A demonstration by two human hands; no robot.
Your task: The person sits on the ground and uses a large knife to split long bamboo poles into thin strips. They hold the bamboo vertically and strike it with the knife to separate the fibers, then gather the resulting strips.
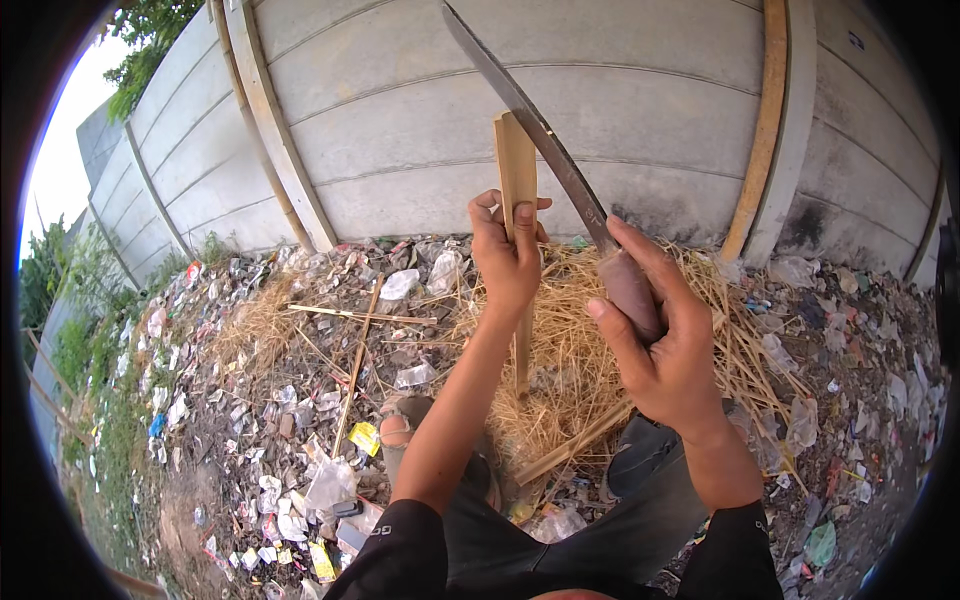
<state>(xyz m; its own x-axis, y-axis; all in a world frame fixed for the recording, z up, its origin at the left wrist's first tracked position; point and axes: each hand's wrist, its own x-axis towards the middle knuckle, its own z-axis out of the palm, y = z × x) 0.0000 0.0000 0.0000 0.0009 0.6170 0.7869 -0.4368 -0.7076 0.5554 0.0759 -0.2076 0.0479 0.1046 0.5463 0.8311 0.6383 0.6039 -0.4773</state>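
While my left hand clamps a bamboo slat upright, hiding its middle, my right hand wraps the machete handle; whether the blade touches the slat, I can't tell.

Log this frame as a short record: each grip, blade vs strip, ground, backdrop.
left grip: holds a pale wooden strip, roughly upright
right grip: holds a machete by its handle, blade pointing up and left
blade vs strip: blade crosses the strip's top end in view; contact unclear
ground: straw-like heap below the grips, scattered litter around it
backdrop: grey panelled wall
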